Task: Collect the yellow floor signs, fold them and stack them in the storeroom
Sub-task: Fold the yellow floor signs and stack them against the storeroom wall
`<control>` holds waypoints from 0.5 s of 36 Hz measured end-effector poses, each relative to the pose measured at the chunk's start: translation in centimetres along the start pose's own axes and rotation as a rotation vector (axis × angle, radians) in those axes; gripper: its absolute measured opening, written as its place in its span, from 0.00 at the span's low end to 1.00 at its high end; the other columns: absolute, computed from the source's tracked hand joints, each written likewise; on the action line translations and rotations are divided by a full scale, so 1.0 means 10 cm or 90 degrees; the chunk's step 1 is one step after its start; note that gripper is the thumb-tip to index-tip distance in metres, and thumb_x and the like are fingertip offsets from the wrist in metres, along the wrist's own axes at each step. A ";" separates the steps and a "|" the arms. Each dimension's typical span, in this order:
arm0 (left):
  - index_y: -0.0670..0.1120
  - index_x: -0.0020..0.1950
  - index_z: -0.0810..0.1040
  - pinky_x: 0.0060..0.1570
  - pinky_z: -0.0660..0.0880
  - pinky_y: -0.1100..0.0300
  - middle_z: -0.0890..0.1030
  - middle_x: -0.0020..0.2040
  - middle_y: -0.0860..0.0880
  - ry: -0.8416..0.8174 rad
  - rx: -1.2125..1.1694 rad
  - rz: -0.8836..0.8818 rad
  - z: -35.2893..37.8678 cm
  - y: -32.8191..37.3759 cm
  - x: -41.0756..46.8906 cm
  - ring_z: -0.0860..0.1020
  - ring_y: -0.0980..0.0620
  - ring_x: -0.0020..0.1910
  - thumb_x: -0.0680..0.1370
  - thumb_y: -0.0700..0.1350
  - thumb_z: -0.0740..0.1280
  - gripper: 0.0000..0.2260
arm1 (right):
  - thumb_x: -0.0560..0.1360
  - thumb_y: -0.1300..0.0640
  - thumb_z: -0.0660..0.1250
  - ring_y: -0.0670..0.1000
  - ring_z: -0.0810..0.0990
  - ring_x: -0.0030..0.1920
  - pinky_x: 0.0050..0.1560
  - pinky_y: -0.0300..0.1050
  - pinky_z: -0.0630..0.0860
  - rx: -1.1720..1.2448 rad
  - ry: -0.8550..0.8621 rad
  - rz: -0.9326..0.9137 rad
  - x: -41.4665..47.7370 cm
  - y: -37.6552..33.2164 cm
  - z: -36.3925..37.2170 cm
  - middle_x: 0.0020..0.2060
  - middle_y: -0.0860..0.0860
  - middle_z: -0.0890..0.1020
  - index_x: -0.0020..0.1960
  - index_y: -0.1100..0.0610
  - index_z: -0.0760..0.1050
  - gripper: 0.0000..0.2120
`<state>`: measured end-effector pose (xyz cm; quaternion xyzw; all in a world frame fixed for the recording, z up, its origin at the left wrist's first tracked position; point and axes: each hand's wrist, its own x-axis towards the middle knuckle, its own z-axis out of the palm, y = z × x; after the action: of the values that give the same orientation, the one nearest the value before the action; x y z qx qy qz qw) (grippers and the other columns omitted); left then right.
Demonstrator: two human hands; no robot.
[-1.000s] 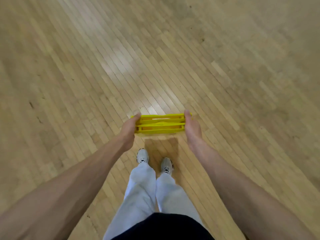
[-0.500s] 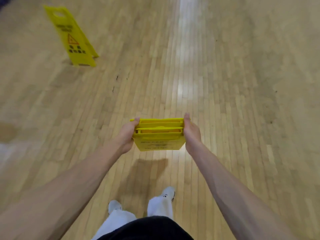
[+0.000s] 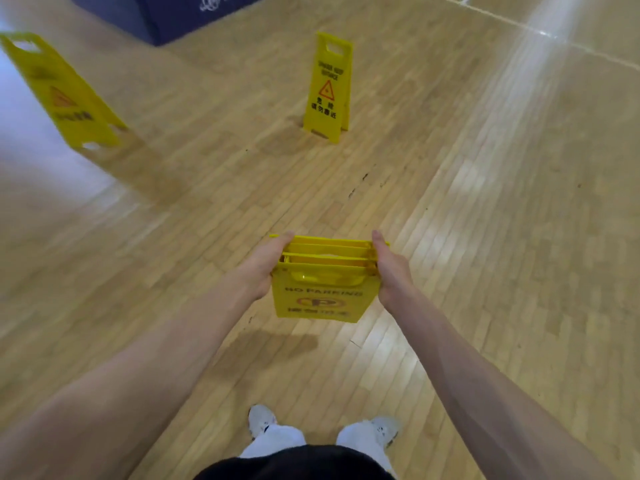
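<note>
I hold a bundle of folded yellow floor signs [image 3: 320,296] in front of me, top edges up; the nearest panel reads NO PARKING. My left hand [image 3: 265,268] grips the bundle's left edge and my right hand [image 3: 389,271] grips its right edge. Ahead on the wooden floor a yellow floor sign [image 3: 329,88] stands unfolded, with a red warning triangle on it. A second standing yellow sign [image 3: 65,95] is at the far left, blurred and leaning in the view.
A dark blue padded block [image 3: 166,12] lies at the top left behind the signs. White floor lines [image 3: 540,31] cross the upper right. My white shoes [image 3: 263,422] are at the bottom of the view.
The view has swung up and to the left: one standing sign came into view, then two and the blue block. The held bundle has tilted so its front panel shows. Both hands keep their grip.
</note>
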<state>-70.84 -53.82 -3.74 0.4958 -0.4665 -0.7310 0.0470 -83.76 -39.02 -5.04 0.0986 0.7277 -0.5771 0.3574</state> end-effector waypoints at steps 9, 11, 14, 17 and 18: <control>0.47 0.53 0.74 0.46 0.69 0.59 0.78 0.50 0.45 0.203 -0.051 0.009 -1.82 0.13 -0.39 0.76 0.48 0.43 0.79 0.53 0.63 0.10 | 0.65 0.35 0.67 0.61 0.81 0.57 0.60 0.63 0.77 -0.138 -0.173 -0.033 -0.44 0.12 1.83 0.57 0.58 0.82 0.60 0.60 0.78 0.35; 0.46 0.55 0.76 0.49 0.70 0.58 0.80 0.55 0.44 0.251 -0.087 0.016 -2.23 0.08 -0.53 0.77 0.47 0.49 0.78 0.54 0.64 0.14 | 0.63 0.36 0.66 0.61 0.82 0.55 0.59 0.64 0.78 -0.188 -0.224 -0.033 -0.61 0.16 2.25 0.56 0.59 0.83 0.57 0.59 0.79 0.33; 0.44 0.60 0.76 0.49 0.69 0.57 0.80 0.56 0.44 0.314 -0.139 0.016 -2.78 -0.02 -0.76 0.77 0.46 0.50 0.77 0.55 0.65 0.18 | 0.71 0.39 0.67 0.60 0.82 0.55 0.56 0.61 0.80 -0.244 -0.309 -0.042 -0.87 0.24 2.81 0.56 0.59 0.83 0.59 0.60 0.78 0.28; 0.45 0.56 0.74 0.50 0.67 0.58 0.77 0.54 0.45 0.370 -0.197 0.013 -3.27 -0.14 -0.98 0.75 0.47 0.50 0.78 0.55 0.64 0.14 | 0.76 0.40 0.65 0.60 0.82 0.55 0.54 0.59 0.79 -0.311 -0.379 -0.067 -1.16 0.31 3.39 0.57 0.59 0.82 0.61 0.62 0.77 0.27; 0.46 0.57 0.74 0.50 0.67 0.57 0.77 0.55 0.45 0.397 -0.220 0.013 -3.46 -0.19 -1.07 0.74 0.47 0.51 0.78 0.55 0.64 0.15 | 0.76 0.40 0.65 0.60 0.82 0.56 0.54 0.58 0.79 -0.335 -0.412 -0.072 -1.26 0.36 3.61 0.58 0.59 0.81 0.62 0.62 0.77 0.27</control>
<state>-38.12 -69.05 -0.37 0.6751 -0.3041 -0.6123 0.2772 -57.97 -67.35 -2.62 -0.2221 0.7048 -0.3916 0.5482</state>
